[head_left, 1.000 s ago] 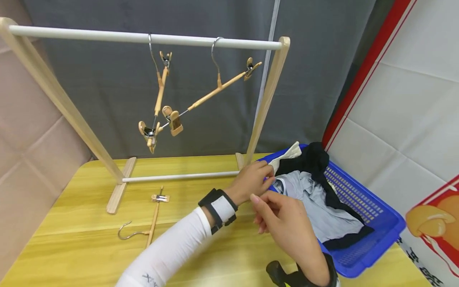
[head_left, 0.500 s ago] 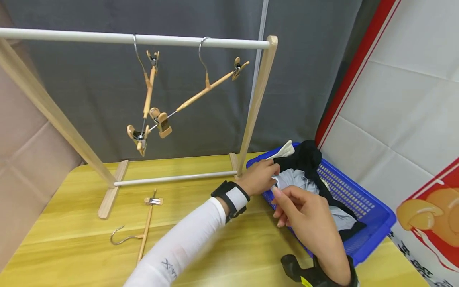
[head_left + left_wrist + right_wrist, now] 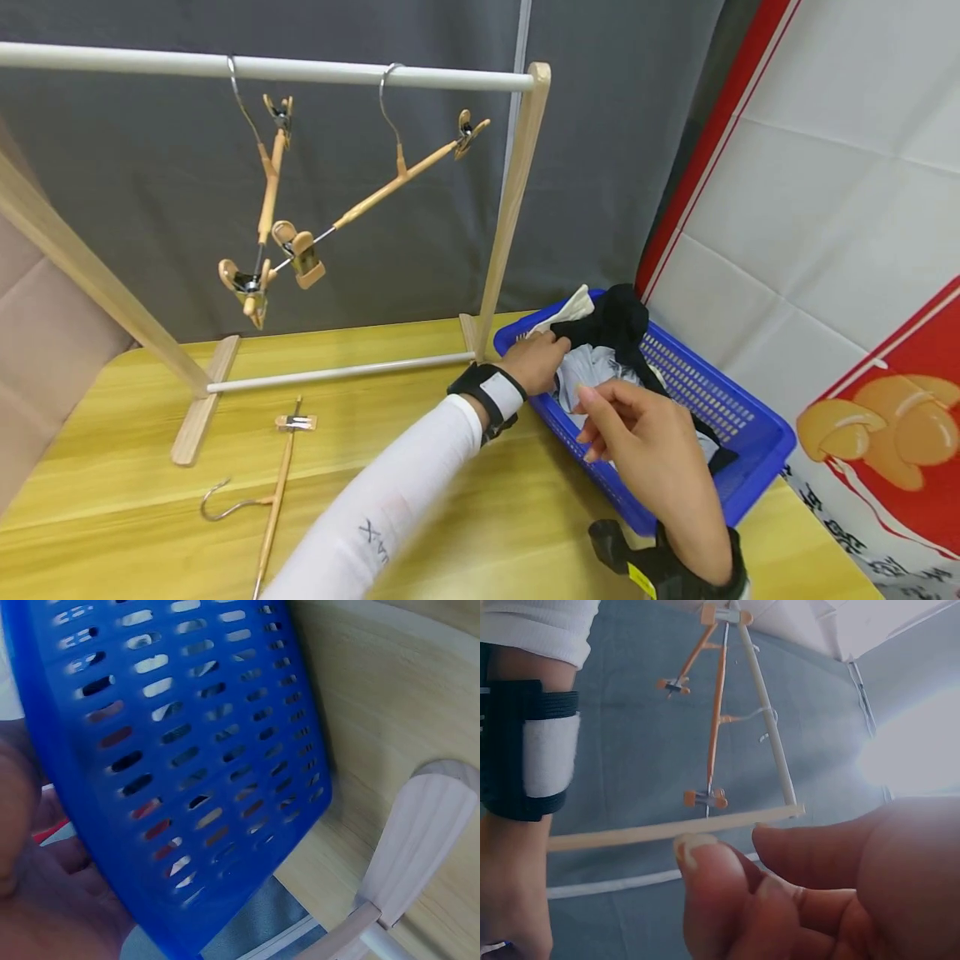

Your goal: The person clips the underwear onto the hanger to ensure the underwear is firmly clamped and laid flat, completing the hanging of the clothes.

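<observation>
Since the earlier frame both hands have shifted right, further over the basket; the right hand has drawn slightly back from the clothes.

Yellow wooden tabletop [image 3: 420, 500] carries everything. Drying rack [image 3: 517, 167], wood uprights with white rails, stands at the back; two wooden clip hangers [image 3: 360, 196] dangle tilted from its top rail. Blue basket [image 3: 742, 425] sits at the tabletop's right edge, just beside the rack's right foot. Inside it a heap: black garment [image 3: 618, 321] on top toward the rear, grey garment [image 3: 592, 371] beneath, a cream piece [image 3: 566, 310] poking over the rim.

Left hand [image 3: 536, 362] reaches over the basket's near rim, fingers curled at the grey garment's edge; probably gripping it, though the fingertips are hidden. Right hand [image 3: 637, 433] hovers above the basket, fingers loosely bent, thumb and forefinger near each other, nothing between them.

A third clip hanger [image 3: 273, 492] lies flat on the tabletop, well apart to the left.
</observation>
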A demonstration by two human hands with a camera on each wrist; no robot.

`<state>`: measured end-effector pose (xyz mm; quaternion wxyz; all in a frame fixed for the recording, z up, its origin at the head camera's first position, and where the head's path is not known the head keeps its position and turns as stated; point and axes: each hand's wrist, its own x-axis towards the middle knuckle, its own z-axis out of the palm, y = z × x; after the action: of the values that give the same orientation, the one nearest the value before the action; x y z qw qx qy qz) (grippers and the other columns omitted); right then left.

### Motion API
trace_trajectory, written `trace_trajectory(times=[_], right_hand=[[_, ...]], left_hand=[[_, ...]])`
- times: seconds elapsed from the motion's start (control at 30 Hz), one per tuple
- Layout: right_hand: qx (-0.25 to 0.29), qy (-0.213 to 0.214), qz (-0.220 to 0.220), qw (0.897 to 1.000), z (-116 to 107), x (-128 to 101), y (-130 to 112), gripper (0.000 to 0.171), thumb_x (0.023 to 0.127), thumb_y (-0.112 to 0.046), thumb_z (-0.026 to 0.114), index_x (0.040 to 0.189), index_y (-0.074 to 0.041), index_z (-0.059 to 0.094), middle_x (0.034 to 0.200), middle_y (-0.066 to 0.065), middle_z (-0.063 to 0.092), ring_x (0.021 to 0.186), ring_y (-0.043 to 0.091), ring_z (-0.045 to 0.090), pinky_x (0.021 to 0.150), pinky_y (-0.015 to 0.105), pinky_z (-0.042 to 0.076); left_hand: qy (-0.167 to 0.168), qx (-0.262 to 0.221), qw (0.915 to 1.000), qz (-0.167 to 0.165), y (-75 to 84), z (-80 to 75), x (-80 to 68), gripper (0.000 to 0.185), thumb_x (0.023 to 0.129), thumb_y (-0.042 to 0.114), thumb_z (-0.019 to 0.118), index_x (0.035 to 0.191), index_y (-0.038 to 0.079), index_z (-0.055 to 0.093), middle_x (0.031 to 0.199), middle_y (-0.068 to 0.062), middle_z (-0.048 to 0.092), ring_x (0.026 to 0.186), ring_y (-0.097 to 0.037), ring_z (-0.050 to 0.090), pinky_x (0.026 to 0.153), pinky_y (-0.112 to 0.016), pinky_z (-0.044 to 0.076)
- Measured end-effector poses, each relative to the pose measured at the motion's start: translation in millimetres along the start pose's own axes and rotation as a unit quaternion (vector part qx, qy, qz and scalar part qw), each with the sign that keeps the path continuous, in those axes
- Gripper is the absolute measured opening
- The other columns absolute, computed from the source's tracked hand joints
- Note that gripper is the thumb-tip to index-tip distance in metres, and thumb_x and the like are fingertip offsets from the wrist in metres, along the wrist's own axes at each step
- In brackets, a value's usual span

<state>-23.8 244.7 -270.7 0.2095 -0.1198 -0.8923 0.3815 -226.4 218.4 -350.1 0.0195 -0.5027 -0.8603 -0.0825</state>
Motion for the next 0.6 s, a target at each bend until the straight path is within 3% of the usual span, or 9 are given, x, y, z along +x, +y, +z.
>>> trace_trajectory(times=[0.1,0.23,0.43,0.53,0.6], right_hand=[[-0.018,-0.001,-0.001,1.000,-5.1,2.0,4.2,0.029,0.096,-0.036,0.056,0.088,-0.011,0.068,0.064,0.000,0.061,0.054,0.013,0.060,0.051,0.027,0.051],[-0.048,-0.004,0.010,0.999,-14.9,2.4,9.5,0.029,0.097,-0.037,0.056,0.092,-0.011,0.068,0.066,0.000,0.061,0.057,0.012,0.060,0.051,0.027,0.049],[-0.061,0.003,0.031,0.998,-24.4,2.7,16.7,0.034,0.097,-0.042,0.053,0.096,-0.011,0.068,0.069,0.001,0.062,0.058,0.013,0.060,0.050,0.028,0.048],[-0.063,0.012,0.030,0.998,-26.0,3.4,18.3,0.038,0.097,-0.046,0.051,0.095,-0.011,0.067,0.069,0.002,0.063,0.058,0.014,0.061,0.049,0.029,0.048],[-0.064,0.016,0.027,0.997,-26.9,3.9,19.0,0.039,0.097,-0.047,0.050,0.095,-0.011,0.067,0.069,0.003,0.063,0.058,0.015,0.061,0.049,0.029,0.049]], left_hand=[[-0.009,0.011,0.9999,-0.005,2.2,1.4,4.6,0.040,0.082,0.014,0.075,0.119,0.015,0.059,0.110,-0.005,0.058,0.100,-0.021,0.056,0.081,-0.033,0.048],[-0.020,0.038,0.9989,0.016,5.7,4.4,10.1,0.036,0.086,0.013,0.070,0.120,0.020,0.063,0.111,-0.006,0.058,0.098,-0.022,0.058,0.077,-0.033,0.049],[-0.054,0.064,0.9962,0.025,9.0,8.6,13.4,0.049,0.085,0.017,0.073,0.130,0.028,0.058,0.120,-0.006,0.057,0.104,-0.022,0.057,0.083,-0.034,0.049],[-0.051,0.094,0.9935,0.038,7.7,8.5,13.1,0.049,0.082,0.018,0.077,0.127,0.027,0.060,0.118,-0.005,0.059,0.105,-0.021,0.055,0.088,-0.032,0.046],[-0.036,0.120,0.9909,0.050,7.3,7.0,11.8,0.040,0.086,0.018,0.072,0.124,0.027,0.063,0.115,-0.004,0.061,0.104,-0.020,0.054,0.090,-0.031,0.044]])
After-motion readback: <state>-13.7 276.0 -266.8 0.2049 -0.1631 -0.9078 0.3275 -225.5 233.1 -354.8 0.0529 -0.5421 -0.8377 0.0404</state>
